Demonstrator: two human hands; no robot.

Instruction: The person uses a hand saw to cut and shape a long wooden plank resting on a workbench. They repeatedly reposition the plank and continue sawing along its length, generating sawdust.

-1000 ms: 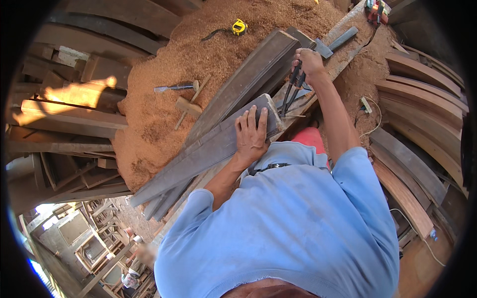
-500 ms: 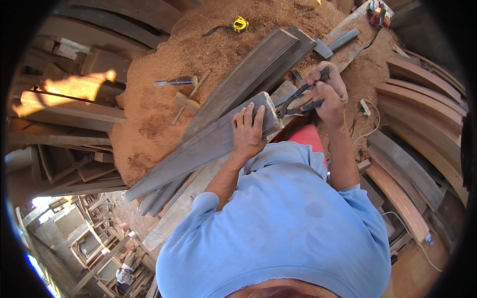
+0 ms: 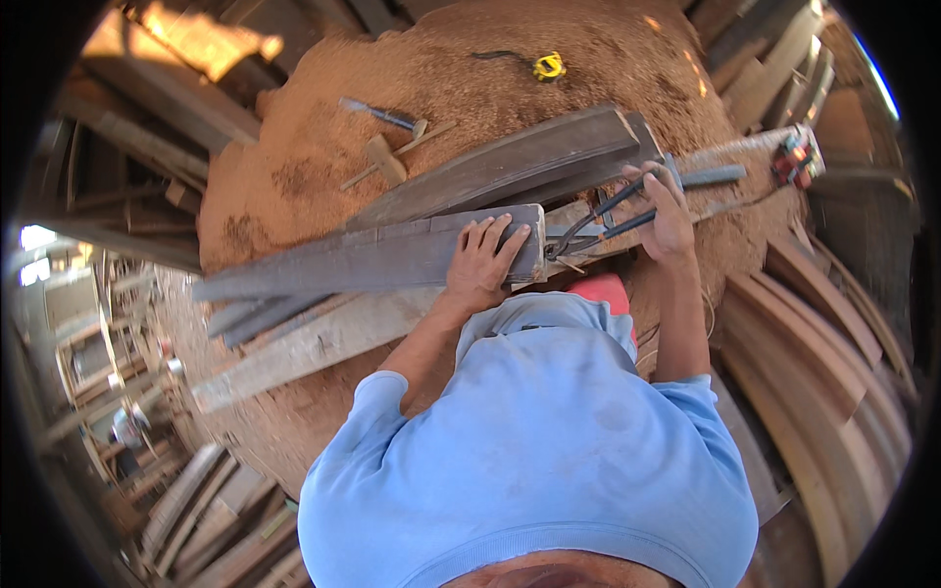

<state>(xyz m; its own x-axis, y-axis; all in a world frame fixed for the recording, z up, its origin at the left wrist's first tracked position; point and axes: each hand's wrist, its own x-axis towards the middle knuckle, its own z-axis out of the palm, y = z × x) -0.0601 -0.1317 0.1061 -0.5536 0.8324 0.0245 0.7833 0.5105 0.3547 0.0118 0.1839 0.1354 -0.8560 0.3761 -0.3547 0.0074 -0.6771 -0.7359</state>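
Note:
My left hand (image 3: 480, 260) lies with its fingers spread on top of a long grey-brown board (image 3: 372, 247), near the board's pale squared end. Long-handled pincers (image 3: 616, 229) are in my right hand (image 3: 668, 218), which wraps around their dark handles. The handles stand apart, and the jaws meet the end face of the board; whatever they bite on is too small to make out. Beneath and beyond this board lie other dark moulded boards (image 3: 480, 171). A hammer (image 3: 714, 176) rests just past my right hand, its head partly hidden behind the fingers.
Sawdust (image 3: 608, 49) covers the ground ahead, with a yellow tape measure (image 3: 549, 67), a chisel (image 3: 380, 115) and a wooden marking gauge (image 3: 385, 162) on it. A red power tool (image 3: 794, 160) sits at the far right. Curved timbers (image 3: 804, 343) are stacked at the right.
The view has turned, so the board now lies more level across it. My left hand stays on the board's end, and the pincers remain at the end face with their handles lower.

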